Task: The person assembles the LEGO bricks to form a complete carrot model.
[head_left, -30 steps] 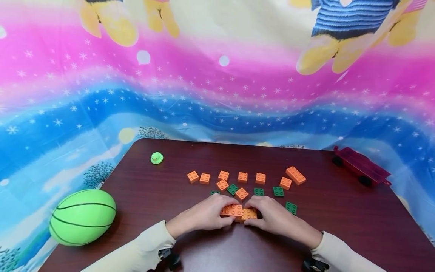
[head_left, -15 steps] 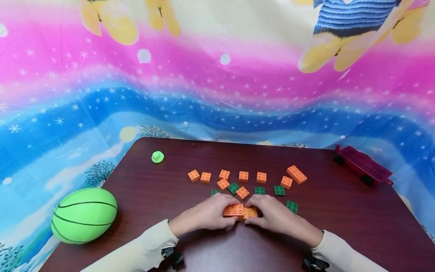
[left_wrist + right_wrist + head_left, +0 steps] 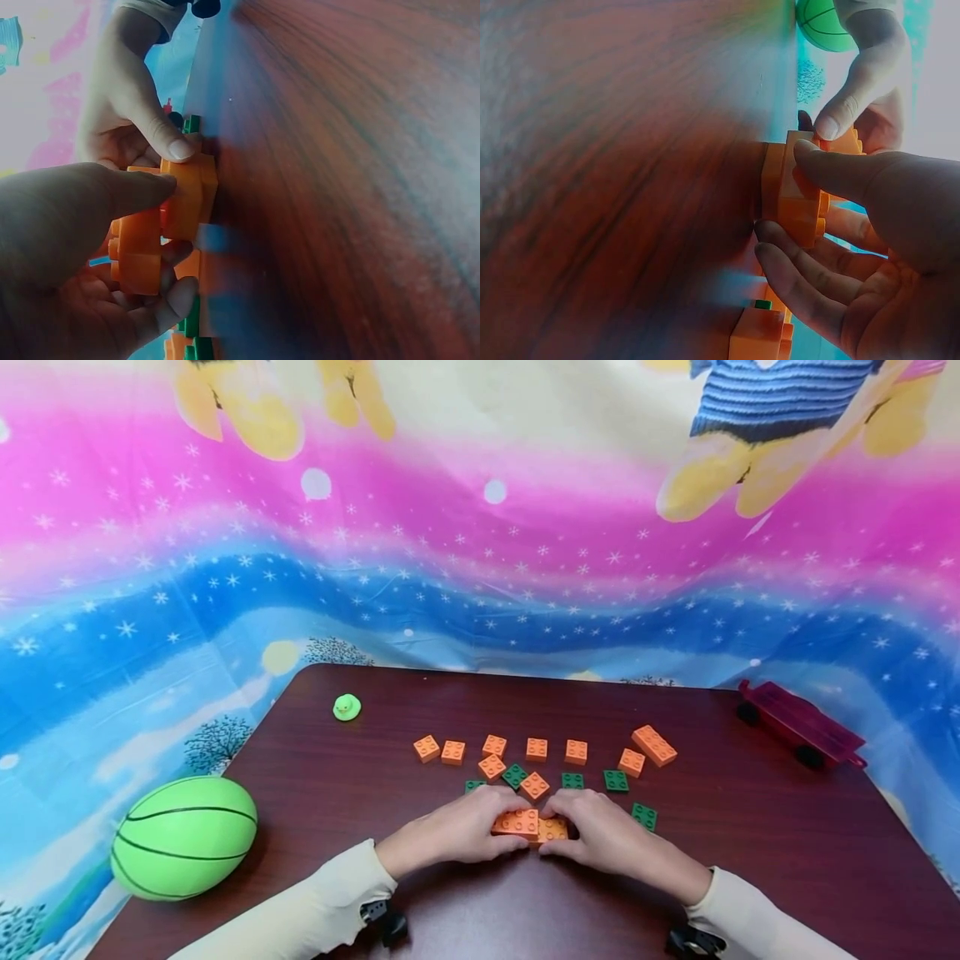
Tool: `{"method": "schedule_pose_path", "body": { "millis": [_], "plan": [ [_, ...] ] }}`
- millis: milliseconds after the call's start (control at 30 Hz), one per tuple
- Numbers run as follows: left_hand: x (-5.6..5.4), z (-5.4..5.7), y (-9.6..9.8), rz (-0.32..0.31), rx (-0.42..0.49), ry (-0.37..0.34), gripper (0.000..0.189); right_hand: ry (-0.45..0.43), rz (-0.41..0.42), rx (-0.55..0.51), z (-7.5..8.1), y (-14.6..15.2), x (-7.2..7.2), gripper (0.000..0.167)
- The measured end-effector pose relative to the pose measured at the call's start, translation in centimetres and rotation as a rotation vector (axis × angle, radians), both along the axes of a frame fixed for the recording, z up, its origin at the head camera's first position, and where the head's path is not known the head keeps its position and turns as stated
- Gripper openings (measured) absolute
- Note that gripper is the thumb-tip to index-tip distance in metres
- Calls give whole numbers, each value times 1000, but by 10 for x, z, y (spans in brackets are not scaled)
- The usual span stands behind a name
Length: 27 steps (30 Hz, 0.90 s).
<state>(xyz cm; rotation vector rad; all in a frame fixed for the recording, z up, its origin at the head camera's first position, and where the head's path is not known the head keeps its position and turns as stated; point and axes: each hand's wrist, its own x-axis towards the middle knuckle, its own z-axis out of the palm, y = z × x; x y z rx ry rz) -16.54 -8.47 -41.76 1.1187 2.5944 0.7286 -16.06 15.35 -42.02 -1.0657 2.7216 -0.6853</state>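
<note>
Two orange toy bricks are held near the middle of the table. My left hand (image 3: 468,827) pinches the upper orange brick (image 3: 517,821), thumb on its near side. The lower orange brick (image 3: 553,831), offset to the right and partly covered by the upper one, is gripped by my right hand (image 3: 600,831). In the left wrist view, the upper brick (image 3: 140,259) overlaps the lower brick (image 3: 184,199). Another orange layer (image 3: 772,180) shows beneath the lower brick (image 3: 800,187) in the right wrist view, close to the tabletop. Whether the upper brick is pressed fully down I cannot tell.
Beyond the hands lie several loose orange bricks (image 3: 536,749) and several green bricks (image 3: 616,780). A longer orange brick (image 3: 654,745) is to their right. A green ball (image 3: 184,837) stands left, a green duck (image 3: 347,707) back left, a red toy wagon (image 3: 802,722) back right.
The upper orange brick and my left hand have shifted very slightly to the right over the lower brick. My right hand stays practically in place, and both grips are unchanged.
</note>
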Motion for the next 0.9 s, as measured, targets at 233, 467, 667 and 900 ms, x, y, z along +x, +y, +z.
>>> {"method": "schedule_pose_path", "body": {
  "millis": [233,467,667,900],
  "plan": [
    [-2,0,2,5,-13,-29,33,10,6,-18,-2,2,1,25],
    [-4,2,-2,42,-39,-16,30,16,7,-26,-1,2,-1,24],
    [-5,4,0,30,-57,-27,31,11,9,-19,-1,2,-2,24],
    [-4,3,-1,10,-72,29,33,-1,-3,-7,0,2,-3,25]
  ]
}}
